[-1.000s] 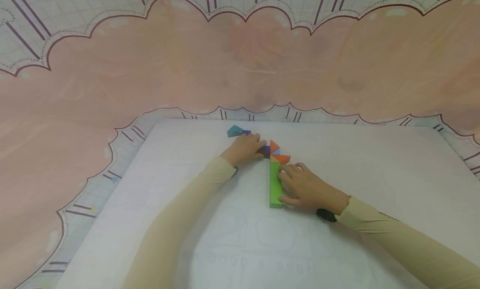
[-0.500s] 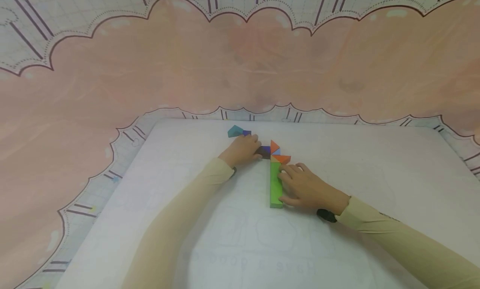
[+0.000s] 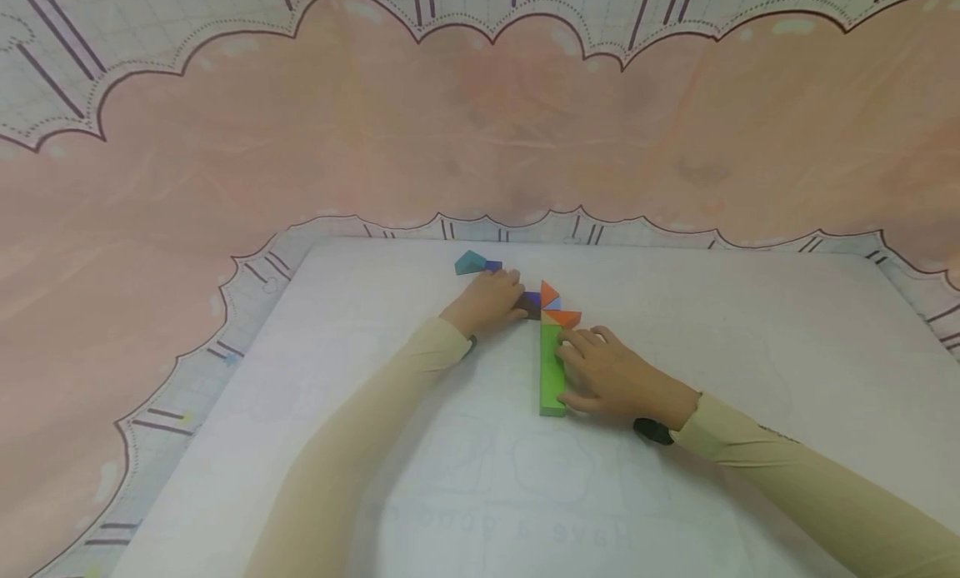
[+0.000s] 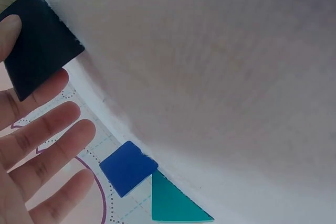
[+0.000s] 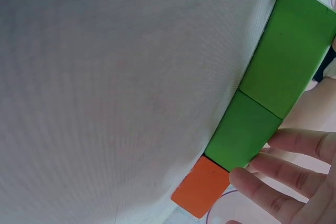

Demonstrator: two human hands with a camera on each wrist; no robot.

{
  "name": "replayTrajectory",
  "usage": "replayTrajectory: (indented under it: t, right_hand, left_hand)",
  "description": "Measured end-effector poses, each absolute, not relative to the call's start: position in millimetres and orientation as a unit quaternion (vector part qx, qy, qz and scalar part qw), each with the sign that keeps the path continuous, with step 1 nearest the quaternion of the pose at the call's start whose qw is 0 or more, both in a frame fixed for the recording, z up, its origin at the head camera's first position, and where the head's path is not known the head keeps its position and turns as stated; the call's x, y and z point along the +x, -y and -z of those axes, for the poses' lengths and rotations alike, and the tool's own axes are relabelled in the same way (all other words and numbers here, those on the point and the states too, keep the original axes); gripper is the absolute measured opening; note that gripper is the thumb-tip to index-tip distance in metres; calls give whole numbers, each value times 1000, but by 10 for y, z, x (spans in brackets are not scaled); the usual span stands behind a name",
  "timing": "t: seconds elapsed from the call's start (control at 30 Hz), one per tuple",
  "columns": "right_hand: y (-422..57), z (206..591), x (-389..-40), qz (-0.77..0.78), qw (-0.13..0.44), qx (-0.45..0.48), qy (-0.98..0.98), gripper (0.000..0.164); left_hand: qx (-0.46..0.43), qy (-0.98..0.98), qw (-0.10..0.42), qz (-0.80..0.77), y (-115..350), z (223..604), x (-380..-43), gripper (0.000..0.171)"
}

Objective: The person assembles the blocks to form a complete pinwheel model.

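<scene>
My left hand (image 3: 487, 301) pinches a dark block (image 4: 44, 43) between thumb and index finger, its other fingers spread. In the head view, the dark block's visible end lies against the row of blocks, beside a purple-blue face (image 3: 533, 297). My right hand (image 3: 611, 378) rests along the right side of two green blocks (image 5: 286, 51) set end to end, its fingertips touching their side. Beyond their far end lie an orange triangular block (image 3: 568, 318), a tan wedge (image 3: 547, 317), a light-blue wedge (image 3: 553, 305) and another orange triangle (image 3: 548, 293).
Behind my left hand stand a teal block (image 3: 469, 262) and a small blue block (image 4: 128, 168), touching at a corner in the left wrist view. The white tabletop (image 3: 337, 286) ends at a patterned peach cloth (image 3: 480, 128) behind it.
My left hand has shifted slightly left and then a touch back to the right, staying at the dark block. My right hand and the green blocks stay in place.
</scene>
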State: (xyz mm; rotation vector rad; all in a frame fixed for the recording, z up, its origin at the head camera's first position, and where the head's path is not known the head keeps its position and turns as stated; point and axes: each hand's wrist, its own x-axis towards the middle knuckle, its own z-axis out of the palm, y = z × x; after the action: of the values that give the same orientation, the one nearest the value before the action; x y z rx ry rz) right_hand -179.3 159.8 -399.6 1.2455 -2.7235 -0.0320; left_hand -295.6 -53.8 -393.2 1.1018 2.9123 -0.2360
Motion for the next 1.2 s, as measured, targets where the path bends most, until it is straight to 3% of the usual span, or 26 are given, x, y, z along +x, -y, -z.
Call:
replayTrajectory:
  t: [0.3, 0.73, 1.2]
  right_hand:
    - [-1594, 3982, -1791, 13, 65, 412, 909, 60]
    - [-1603, 3996, -1801, 9, 66, 414, 908, 59]
    - [-1611, 4027, -1811, 9, 75, 419, 905, 58]
  left_hand:
    - [333, -940, 23, 68, 529, 3952, -2976, 50]
    - [339, -938, 41, 63, 537, 3936, -2979, 47]
    - [373, -927, 5, 48, 534, 3970, -2976, 41]
